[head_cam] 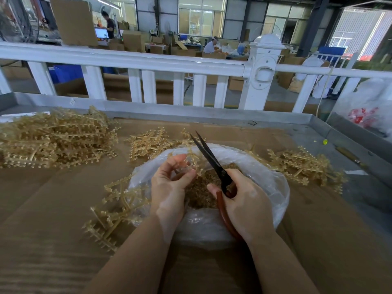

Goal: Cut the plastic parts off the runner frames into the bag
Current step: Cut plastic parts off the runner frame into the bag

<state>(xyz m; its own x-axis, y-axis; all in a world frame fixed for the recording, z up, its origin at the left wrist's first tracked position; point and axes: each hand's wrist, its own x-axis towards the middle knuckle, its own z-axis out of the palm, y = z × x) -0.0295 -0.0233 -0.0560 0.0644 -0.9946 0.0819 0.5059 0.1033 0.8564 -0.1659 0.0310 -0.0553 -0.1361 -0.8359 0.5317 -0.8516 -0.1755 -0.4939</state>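
My left hand [169,185] pinches a tan plastic runner frame [194,159] over the open clear plastic bag [265,172], whose bottom is full of small cut tan parts [201,189]. My right hand [244,204] grips black scissors with red-brown handles [209,157]. The blades are slightly parted and point up and away, just right of the held frame.
A big heap of runner frames [55,139] lies at the left on the cardboard-covered table [53,240]. Smaller piles sit behind the bag [148,143], at its left [112,211] and at the right [303,166]. A white railing [148,60] and a white sack [369,107] stand beyond.
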